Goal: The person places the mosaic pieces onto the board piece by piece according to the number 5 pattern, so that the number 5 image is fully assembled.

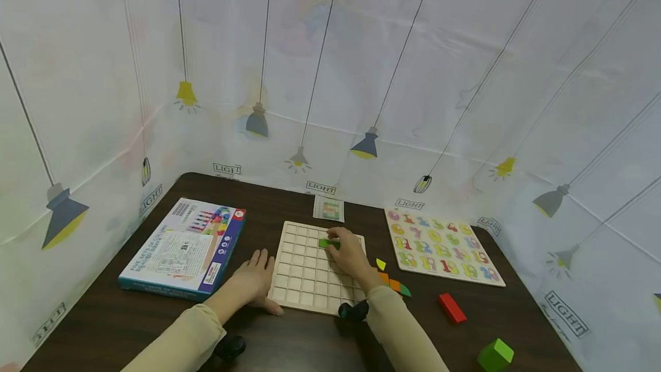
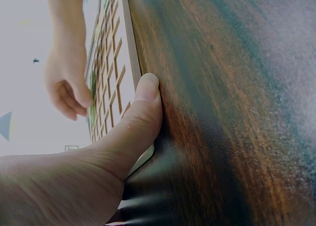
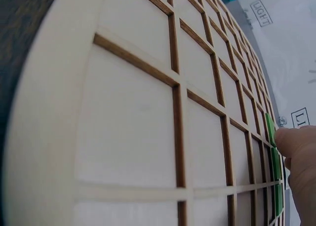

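Note:
A square wooden grid board (image 1: 302, 268) lies on the dark table. My right hand (image 1: 351, 250) is over its upper right part, thumb and index finger pinching a small green tile (image 1: 323, 243) at one of the cells. In the right wrist view the thumb touches this green tile (image 3: 270, 128), and further green tiles (image 3: 275, 162) sit in the cells beside it. My left hand (image 1: 253, 275) rests flat beside the board's left side, fingers spread; its thumb (image 2: 148, 87) lies against the board's near edge.
A boxed set (image 1: 175, 245) lies at left, a small printed pattern card (image 1: 329, 209) behind the board. On the right are a number puzzle board (image 1: 439, 243), orange pieces (image 1: 395, 285), a yellow piece (image 1: 381, 264), a red block (image 1: 452, 307) and a green block (image 1: 496, 355).

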{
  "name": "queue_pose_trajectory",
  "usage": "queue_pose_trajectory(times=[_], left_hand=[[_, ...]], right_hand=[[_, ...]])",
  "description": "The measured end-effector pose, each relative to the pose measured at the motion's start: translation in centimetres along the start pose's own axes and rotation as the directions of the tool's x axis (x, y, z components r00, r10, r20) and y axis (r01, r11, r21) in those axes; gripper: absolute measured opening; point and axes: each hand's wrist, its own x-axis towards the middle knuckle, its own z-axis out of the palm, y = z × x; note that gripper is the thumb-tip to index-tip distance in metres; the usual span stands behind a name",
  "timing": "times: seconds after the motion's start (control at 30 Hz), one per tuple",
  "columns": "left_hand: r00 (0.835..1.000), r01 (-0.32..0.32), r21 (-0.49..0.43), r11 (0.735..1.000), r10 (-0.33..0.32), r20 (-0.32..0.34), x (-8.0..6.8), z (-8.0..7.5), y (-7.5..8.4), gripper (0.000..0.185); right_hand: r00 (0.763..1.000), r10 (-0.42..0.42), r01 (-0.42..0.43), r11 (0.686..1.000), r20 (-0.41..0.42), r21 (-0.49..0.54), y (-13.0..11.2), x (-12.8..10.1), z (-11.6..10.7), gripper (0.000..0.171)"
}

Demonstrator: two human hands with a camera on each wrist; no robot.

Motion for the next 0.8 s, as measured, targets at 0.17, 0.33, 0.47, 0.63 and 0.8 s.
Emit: queue_pose_trajectory(times=[0.17,0.33,0.47,0.63,0.8], left_hand=[[1.000,-0.006,-0.019,1.000,0.007,0.009,0.1,0.0,-0.3,0.115],[1.000,-0.016,-0.026,1.000,0.016,0.015,0.2,0.0,-0.3,0.116],[0.999,-0.030,-0.031,0.999,0.031,0.017,0.2,-0.1,-0.3,0.115],[0.999,-0.035,-0.041,0.999,0.036,0.012,0.2,0.0,-0.2,0.115],[0.999,-0.037,-0.041,0.998,0.038,0.017,0.3,0.1,-0.2,0.114]], right_hand=[[0.999,-0.018,0.019,0.999,-0.039,0.041,0.0,-0.6,-0.9,0.034],[0.996,-0.029,0.036,0.995,-0.083,0.089,0.9,-1.3,-2.4,0.030],[0.996,-0.009,0.016,0.997,-0.094,0.072,1.8,-2.3,-3.6,0.025],[0.996,0.054,-0.049,0.997,-0.072,0.061,2.7,-3.5,-4.9,0.022],[0.993,0.084,-0.081,0.996,-0.078,0.042,3.5,-4.7,-5.7,0.022]])
